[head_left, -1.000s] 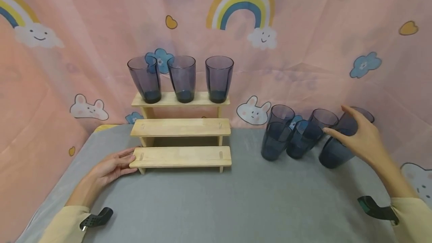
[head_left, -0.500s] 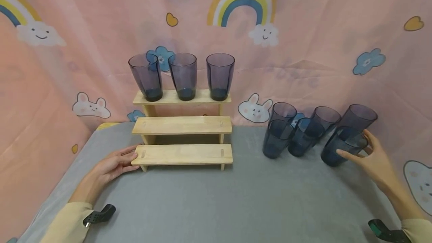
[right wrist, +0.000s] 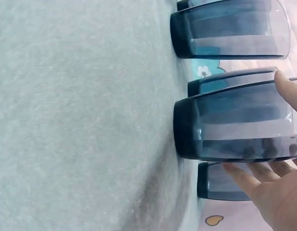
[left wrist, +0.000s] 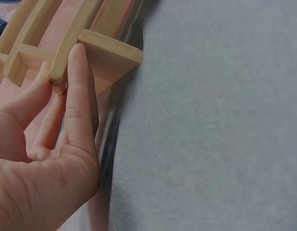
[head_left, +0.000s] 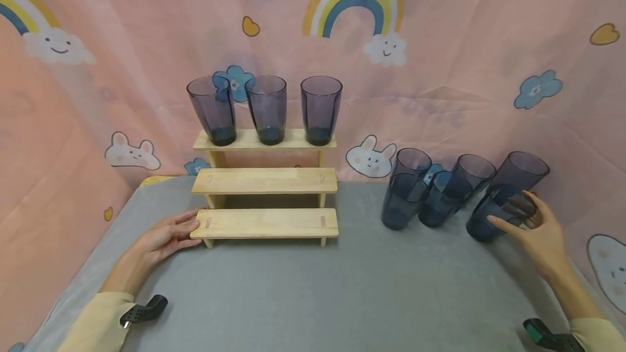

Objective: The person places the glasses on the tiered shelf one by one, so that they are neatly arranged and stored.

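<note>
My left hand pinches the left end of the lowest step of a three-tier wooden stand. In the left wrist view the thumb is on one face of the board, with fingers on the other. Over on the right, my right hand holds a dark blue-purple tumbler from its right side. The right wrist view has the thumb at that tumbler's rim and the fingers behind its far side. This tumbler is upright, in the front row of a group.
Three similar tumblers line the stand's top step. Other tumblers stand close together left of and behind the held one. The stand and group rest on a grey cloth. A pink printed curtain hangs directly behind.
My right hand has come down from above the right-hand tumblers and closed its thumb and fingers around the front one. The left hand keeps its hold on the stand. The head view shifted slightly.
</note>
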`<state>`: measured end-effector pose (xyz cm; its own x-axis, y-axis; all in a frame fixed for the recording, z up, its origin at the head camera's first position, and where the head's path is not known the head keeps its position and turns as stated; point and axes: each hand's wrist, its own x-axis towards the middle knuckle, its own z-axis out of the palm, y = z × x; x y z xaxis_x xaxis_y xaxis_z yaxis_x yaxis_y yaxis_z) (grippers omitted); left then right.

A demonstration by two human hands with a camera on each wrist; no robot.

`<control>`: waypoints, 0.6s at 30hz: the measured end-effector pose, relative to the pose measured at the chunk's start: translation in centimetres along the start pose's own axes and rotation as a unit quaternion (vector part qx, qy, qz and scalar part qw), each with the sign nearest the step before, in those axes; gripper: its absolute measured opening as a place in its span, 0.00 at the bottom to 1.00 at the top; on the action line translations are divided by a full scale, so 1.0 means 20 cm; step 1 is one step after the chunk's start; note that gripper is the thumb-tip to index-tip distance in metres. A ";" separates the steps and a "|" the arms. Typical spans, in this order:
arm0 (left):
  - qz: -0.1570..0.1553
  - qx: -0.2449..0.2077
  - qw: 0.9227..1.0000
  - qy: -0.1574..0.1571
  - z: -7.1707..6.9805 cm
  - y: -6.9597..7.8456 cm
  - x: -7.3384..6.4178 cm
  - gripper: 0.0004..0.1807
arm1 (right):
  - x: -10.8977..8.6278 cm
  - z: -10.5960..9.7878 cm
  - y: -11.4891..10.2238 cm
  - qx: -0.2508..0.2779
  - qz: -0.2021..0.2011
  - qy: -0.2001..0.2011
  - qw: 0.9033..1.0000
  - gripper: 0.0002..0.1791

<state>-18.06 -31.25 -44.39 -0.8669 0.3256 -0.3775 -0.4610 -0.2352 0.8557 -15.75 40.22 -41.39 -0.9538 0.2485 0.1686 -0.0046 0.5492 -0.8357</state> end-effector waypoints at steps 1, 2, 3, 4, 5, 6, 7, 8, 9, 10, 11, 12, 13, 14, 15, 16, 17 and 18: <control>0.000 0.000 1.000 -0.001 0.00 0.00 0.00 0.42 | 0.00 0.00 0.00 -0.003 -0.001 0.001 1.000 0.50; -0.001 -0.001 1.000 -0.001 0.00 0.00 0.00 0.42 | 0.00 -0.01 -0.01 -0.008 0.001 0.002 1.000 0.51; -0.002 -0.001 1.000 -0.002 0.00 0.01 0.00 0.42 | 0.00 -0.01 -0.01 -0.014 0.006 0.003 1.000 0.51; -0.003 -0.003 1.000 -0.002 0.00 0.00 0.00 0.42 | 0.00 -0.01 -0.01 -0.023 0.011 0.001 1.000 0.51; -0.003 -0.006 1.000 -0.002 0.00 0.00 0.00 0.42 | 0.00 -0.02 -0.01 -0.034 0.017 0.000 0.999 0.51; -0.003 -0.008 1.000 -0.004 0.00 0.00 0.00 0.42 | 0.00 -0.02 -0.02 -0.043 0.020 0.000 0.999 0.51; -0.003 -0.010 1.000 -0.005 0.00 0.00 0.00 0.42 | 0.00 -0.02 -0.02 -0.049 0.023 0.001 0.999 0.51; -0.003 -0.013 1.000 -0.007 0.00 0.00 0.00 0.42 | 0.00 -0.03 -0.02 -0.052 0.026 0.001 0.998 0.51; -0.004 -0.015 1.000 -0.006 0.00 0.00 0.00 0.42 | 0.00 -0.03 -0.03 -0.055 0.030 0.001 0.998 0.51; -0.005 -0.016 1.000 -0.006 0.00 0.00 0.00 0.42 | 0.00 -0.04 -0.04 -0.064 0.033 0.003 0.997 0.51; -0.005 -0.018 1.000 -0.006 0.00 0.00 0.00 0.41 | -0.01 -0.04 -0.04 -0.068 0.034 0.007 0.997 0.51; -0.004 -0.018 1.000 -0.005 0.00 0.00 0.00 0.41 | -0.01 -0.05 -0.05 -0.071 0.037 0.010 0.997 0.52; -0.004 -0.018 1.000 -0.005 0.00 0.00 0.00 0.41 | -0.01 -0.05 -0.06 -0.075 0.040 0.014 0.996 0.52; -0.005 -0.017 1.000 -0.005 0.00 0.00 0.00 0.41 | -0.01 -0.06 -0.08 -0.080 0.043 0.017 0.996 0.52; -0.005 -0.017 1.000 -0.004 0.00 0.00 0.00 0.41 | -0.01 -0.07 -0.09 -0.087 0.046 0.021 0.995 0.52; -0.004 -0.018 1.000 -0.004 0.00 0.00 0.00 0.41 | -0.01 -0.07 -0.10 -0.093 0.045 0.026 0.994 0.52; -0.004 -0.019 1.000 -0.004 0.00 0.00 0.00 0.41 | -0.01 -0.08 -0.12 -0.094 0.044 0.029 0.994 0.53; -0.004 -0.019 1.000 -0.004 0.00 0.00 0.00 0.41 | -0.01 -0.08 -0.13 -0.097 0.043 0.031 0.994 0.53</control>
<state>-18.03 -31.29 -44.33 -0.8618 0.3351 -0.3808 -0.4745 -0.2674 0.8387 -15.10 40.01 -38.30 -0.9276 0.3468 0.1391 0.1390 0.6658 -0.7331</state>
